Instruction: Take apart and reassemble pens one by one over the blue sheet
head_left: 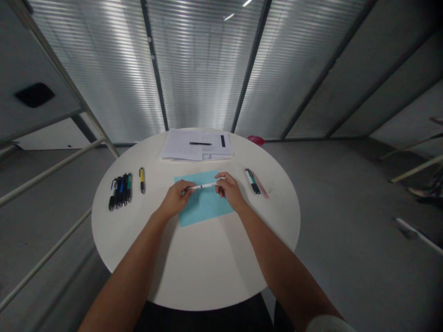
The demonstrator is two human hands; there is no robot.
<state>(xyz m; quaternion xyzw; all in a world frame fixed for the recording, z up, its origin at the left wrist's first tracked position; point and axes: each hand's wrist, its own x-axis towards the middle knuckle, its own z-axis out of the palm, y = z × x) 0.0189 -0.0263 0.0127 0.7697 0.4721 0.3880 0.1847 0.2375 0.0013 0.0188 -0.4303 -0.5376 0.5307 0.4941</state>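
A white pen (206, 185) is held level between my two hands, over a light blue sheet of paper (204, 207). My left hand (178, 196) pinches its dark end, and my right hand (229, 188) grips the other end with thumb and fingers. On the left of the table lies a row of several pens (120, 191) in black, blue, green and white, with a yellow pen (141, 180) a little apart from them. Right of my right hand rest a green and white pen (252, 182) and a flat pinkish strip (260, 185).
Everything lies on a round white table (204, 272). At its far side sits a stack of printed papers (180, 145) topped by a black pen (200, 143). Metal rails (51, 173) stand to the left, and a translucent ribbed wall (200, 69) rises behind.
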